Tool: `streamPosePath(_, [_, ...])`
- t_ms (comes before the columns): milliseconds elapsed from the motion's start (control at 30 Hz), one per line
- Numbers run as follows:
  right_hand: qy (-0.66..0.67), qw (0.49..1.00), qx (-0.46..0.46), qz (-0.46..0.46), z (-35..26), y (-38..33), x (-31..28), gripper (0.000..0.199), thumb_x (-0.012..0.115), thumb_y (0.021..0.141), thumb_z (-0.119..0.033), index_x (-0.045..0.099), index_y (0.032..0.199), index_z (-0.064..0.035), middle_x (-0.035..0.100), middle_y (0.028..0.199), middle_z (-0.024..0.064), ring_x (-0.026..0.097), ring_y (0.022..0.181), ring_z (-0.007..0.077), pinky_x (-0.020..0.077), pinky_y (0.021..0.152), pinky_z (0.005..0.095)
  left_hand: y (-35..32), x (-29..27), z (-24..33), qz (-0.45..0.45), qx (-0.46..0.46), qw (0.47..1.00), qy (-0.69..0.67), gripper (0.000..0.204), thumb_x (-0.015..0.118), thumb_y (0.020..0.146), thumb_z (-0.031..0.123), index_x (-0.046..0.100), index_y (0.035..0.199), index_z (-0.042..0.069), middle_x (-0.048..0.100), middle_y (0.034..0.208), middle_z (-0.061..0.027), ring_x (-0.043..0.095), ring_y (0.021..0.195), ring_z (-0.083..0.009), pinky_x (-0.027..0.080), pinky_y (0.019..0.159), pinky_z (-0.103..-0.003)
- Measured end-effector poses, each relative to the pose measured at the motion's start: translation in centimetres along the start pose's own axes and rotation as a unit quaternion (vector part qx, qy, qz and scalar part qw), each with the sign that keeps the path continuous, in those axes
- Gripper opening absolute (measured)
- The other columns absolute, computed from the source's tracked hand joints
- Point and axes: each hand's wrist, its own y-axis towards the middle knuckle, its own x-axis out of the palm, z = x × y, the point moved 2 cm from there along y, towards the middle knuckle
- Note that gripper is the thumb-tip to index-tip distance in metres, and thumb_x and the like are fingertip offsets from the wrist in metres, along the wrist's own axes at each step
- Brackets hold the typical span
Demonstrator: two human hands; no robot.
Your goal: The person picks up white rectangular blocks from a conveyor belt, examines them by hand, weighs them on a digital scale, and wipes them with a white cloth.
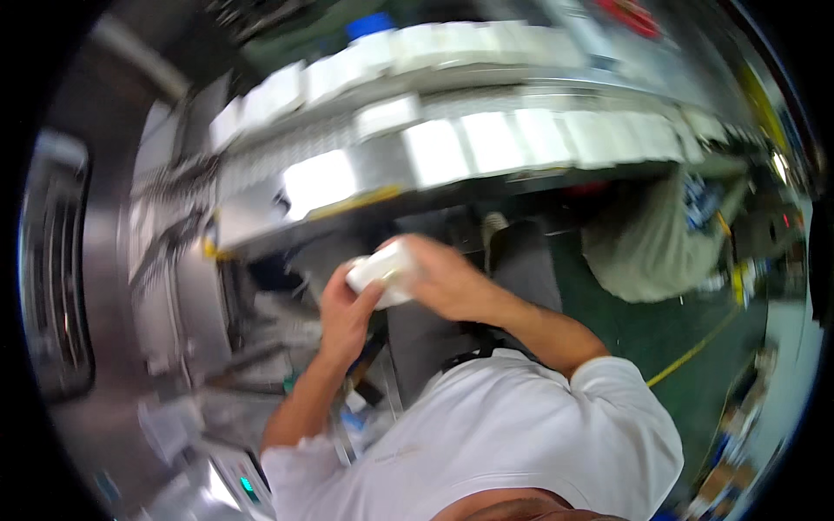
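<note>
While white packs [486,143] ride the conveyor [365,201], left hand [343,317] and right hand [447,278] grip one white pack [382,273], not yet placed

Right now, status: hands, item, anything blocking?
Left hand and right hand both grip a small white packet. Conveyor of white packs behind. Nothing blocking.

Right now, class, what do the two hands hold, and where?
A small white rounded packet: left hand at its lower left end, right hand over its right side.
</note>
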Motion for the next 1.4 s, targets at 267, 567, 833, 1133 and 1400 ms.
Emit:
streamPosePath(267, [-0.113, 0.987, -0.053, 0.101, -2.3, 0.0, 2.3, 0.066, 0.069, 0.093, -0.008, 0.038, 0.151, -0.0001, 0.053, 0.137, 0.0264, 0.056, 0.126, 0.0422, 0.0438, 0.109, 0.0451, 0.1, 0.5, 0.7, 0.007, 0.028, 0.993, -0.116, 0.041, 0.070, 0.101, 0.015, 0.049, 0.134, 0.003, 0.064, 0.118, -0.0059, 0.063, 0.108, -0.0138, 0.053, 0.093, -0.030])
streamPosePath(567, [-0.209, 0.968, -0.070, 0.116, -1.8, 0.9, 4.0, 0.070, 0.064, 0.093, -0.001, 0.032, 0.155, 0.0011, 0.051, 0.139, 0.0284, 0.055, 0.126, 0.0447, 0.0443, 0.107, 0.0479, 0.4, -0.2, -0.2, 0.021, 0.053, 0.984, -0.170, 0.045, 0.065, 0.104, 0.015, 0.042, 0.141, 0.003, 0.059, 0.128, -0.0097, 0.059, 0.119, -0.0189, 0.048, 0.104, -0.035])
streamPosePath(833, [-0.193, 0.968, -0.109, 0.115, -2.2, 1.7, 3.5, 0.057, 0.063, 0.094, -0.001, 0.043, 0.147, 0.0009, 0.058, 0.134, 0.0240, 0.061, 0.119, 0.0413, 0.0508, 0.100, 0.0448, -0.4, 0.3, 1.7, 0.029, 0.138, 0.988, -0.069, 0.051, 0.067, 0.103, 0.016, 0.035, 0.141, 0.003, 0.052, 0.132, -0.0099, 0.052, 0.124, -0.0156, 0.046, 0.106, -0.033])
streamPosePath(1133, [-0.202, 0.933, -0.289, 0.072, -3.1, 2.3, 1.3, 0.040, 0.067, 0.087, 0.006, 0.059, 0.125, -0.0038, 0.067, 0.120, 0.0189, 0.067, 0.110, 0.0393, 0.0526, 0.098, 0.0508, 0.9, -1.2, 1.8, -0.079, 0.242, 0.960, -0.115, 0.047, 0.070, 0.101, 0.031, 0.046, 0.134, 0.007, 0.057, 0.139, -0.0133, 0.056, 0.131, -0.0242, 0.044, 0.113, -0.041])
streamPosePath(1400, [-0.379, 0.790, -0.461, -0.138, -9.1, 4.9, -0.8, 0.037, 0.085, 0.070, -0.015, 0.072, 0.103, -0.0230, 0.067, 0.120, -0.0008, 0.061, 0.121, 0.0280, 0.0441, 0.110, 0.0537, -0.2, -2.1, 4.5, -0.203, -0.076, 0.940, -0.263, 0.073, 0.056, 0.101, 0.061, 0.044, 0.148, 0.005, 0.059, 0.138, -0.0092, 0.058, 0.129, -0.0224, 0.049, 0.107, -0.040])
